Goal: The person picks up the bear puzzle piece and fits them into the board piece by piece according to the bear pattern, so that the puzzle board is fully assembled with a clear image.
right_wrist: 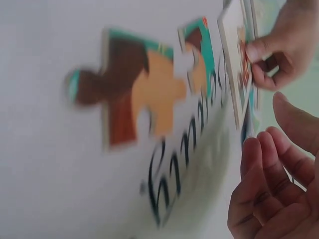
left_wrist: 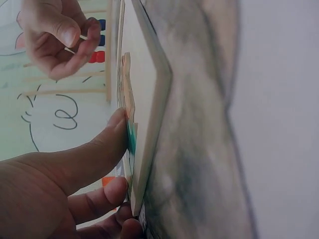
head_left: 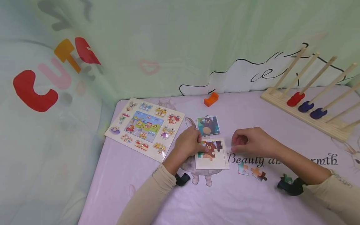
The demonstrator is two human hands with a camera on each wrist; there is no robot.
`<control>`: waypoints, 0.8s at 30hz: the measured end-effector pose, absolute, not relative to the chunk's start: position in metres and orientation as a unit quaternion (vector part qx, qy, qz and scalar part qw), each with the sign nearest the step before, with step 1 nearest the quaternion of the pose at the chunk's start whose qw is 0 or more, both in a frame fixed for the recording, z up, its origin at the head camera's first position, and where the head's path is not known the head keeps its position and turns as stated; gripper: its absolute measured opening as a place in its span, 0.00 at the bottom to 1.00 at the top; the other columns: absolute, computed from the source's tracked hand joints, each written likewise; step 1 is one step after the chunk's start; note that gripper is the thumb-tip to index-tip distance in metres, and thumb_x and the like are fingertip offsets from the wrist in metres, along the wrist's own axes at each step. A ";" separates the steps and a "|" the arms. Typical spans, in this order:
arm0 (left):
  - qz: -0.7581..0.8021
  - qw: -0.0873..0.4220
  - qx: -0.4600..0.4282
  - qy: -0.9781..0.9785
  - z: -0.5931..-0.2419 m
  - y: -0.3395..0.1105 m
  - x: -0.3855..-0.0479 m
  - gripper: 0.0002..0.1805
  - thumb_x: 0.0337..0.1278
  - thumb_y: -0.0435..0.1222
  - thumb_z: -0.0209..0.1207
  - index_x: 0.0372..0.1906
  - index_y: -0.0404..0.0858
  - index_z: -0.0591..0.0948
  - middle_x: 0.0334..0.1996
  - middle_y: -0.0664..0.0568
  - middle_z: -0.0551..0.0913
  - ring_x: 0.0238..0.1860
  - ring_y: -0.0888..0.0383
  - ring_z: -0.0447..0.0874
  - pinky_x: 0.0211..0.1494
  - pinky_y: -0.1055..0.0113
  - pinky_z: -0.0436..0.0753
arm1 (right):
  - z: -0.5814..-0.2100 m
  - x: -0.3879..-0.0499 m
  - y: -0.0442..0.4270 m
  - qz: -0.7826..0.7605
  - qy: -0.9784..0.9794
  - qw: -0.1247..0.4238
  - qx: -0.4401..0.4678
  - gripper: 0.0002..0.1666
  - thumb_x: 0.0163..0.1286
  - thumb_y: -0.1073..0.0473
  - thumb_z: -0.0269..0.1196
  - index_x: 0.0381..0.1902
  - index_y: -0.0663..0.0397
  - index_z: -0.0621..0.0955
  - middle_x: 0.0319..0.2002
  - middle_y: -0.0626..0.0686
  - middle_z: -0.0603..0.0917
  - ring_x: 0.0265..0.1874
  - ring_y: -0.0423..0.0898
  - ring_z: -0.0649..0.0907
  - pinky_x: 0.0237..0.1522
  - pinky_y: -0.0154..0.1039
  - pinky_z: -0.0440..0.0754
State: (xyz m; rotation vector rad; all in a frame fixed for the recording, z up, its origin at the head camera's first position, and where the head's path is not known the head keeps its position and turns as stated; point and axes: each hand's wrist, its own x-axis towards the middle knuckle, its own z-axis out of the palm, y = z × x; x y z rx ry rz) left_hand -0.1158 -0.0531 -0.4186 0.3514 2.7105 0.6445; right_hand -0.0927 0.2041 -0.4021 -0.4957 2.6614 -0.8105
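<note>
My left hand (head_left: 187, 143) holds the left side of a small bear jigsaw tray (head_left: 220, 164), thumb on the fitted pieces and fingers at the edge. Brown bear pieces (head_left: 209, 153) fill the tray's upper part, and its lower part shows bare board. Just right of the tray, my right hand (head_left: 253, 143) hovers with loosely curled fingers; the right wrist view shows nothing in them. Nearer the front lie a teal and tan jigsaw piece (head_left: 242, 169) and a brown and tan one (right_wrist: 124, 94). A green piece (head_left: 286, 178) is partly hidden by the black right wrist strap.
A bear picture card (head_left: 208, 126) lies behind the tray. At the left is a vehicle peg puzzle board (head_left: 171, 142). An orange block (head_left: 211, 99) sits at the back. A wooden peg rack (head_left: 306, 115) with red and blue pieces stands at the back right.
</note>
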 end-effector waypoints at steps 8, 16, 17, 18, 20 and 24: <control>0.221 0.164 0.121 0.954 -0.417 -0.053 -0.114 0.23 0.43 0.50 0.80 0.28 0.43 0.76 0.33 0.55 0.73 0.33 0.58 0.72 0.30 0.70 0.68 | -0.389 -0.090 0.245 -0.246 0.946 0.138 -0.158 0.13 0.58 0.49 0.77 0.37 0.44 0.86 0.27 0.41 0.81 0.31 0.41 0.76 0.30 0.32 0.75; 0.225 0.163 0.112 0.954 -0.417 -0.052 -0.113 0.23 0.43 0.50 0.79 0.32 0.42 0.78 0.32 0.55 0.73 0.33 0.58 0.72 0.31 0.69 0.68 | -0.395 -0.087 0.291 -0.202 0.955 0.156 -0.149 0.14 0.58 0.50 0.77 0.41 0.43 0.88 0.29 0.38 0.82 0.29 0.36 0.76 0.32 0.31 0.77; 0.226 0.163 0.111 0.954 -0.418 -0.053 -0.113 0.23 0.43 0.50 0.79 0.32 0.42 0.78 0.32 0.55 0.73 0.33 0.58 0.73 0.31 0.69 0.68 | -0.397 -0.087 0.296 -0.200 0.956 0.160 -0.144 0.14 0.58 0.50 0.77 0.41 0.42 0.88 0.29 0.38 0.82 0.29 0.35 0.75 0.32 0.31 0.77; 0.226 0.164 0.109 0.954 -0.418 -0.053 -0.113 0.24 0.43 0.50 0.79 0.33 0.42 0.78 0.32 0.55 0.73 0.33 0.58 0.73 0.31 0.69 0.68 | -0.398 -0.086 0.301 -0.199 0.956 0.163 -0.142 0.14 0.58 0.49 0.77 0.41 0.42 0.88 0.29 0.39 0.82 0.29 0.35 0.75 0.32 0.31 0.76; 0.228 0.166 0.107 0.953 -0.419 -0.053 -0.114 0.24 0.43 0.50 0.79 0.34 0.42 0.77 0.33 0.55 0.74 0.34 0.58 0.73 0.32 0.69 0.69 | -0.402 -0.084 0.309 -0.194 0.958 0.163 -0.135 0.16 0.57 0.48 0.78 0.41 0.42 0.88 0.30 0.39 0.81 0.30 0.34 0.75 0.32 0.31 0.75; 0.232 0.167 0.109 0.952 -0.420 -0.054 -0.114 0.25 0.43 0.50 0.79 0.36 0.43 0.77 0.34 0.55 0.74 0.35 0.58 0.72 0.34 0.69 0.69 | -0.409 -0.081 0.323 -0.184 0.962 0.159 -0.124 0.19 0.54 0.45 0.79 0.41 0.44 0.89 0.31 0.40 0.81 0.30 0.35 0.74 0.32 0.31 0.75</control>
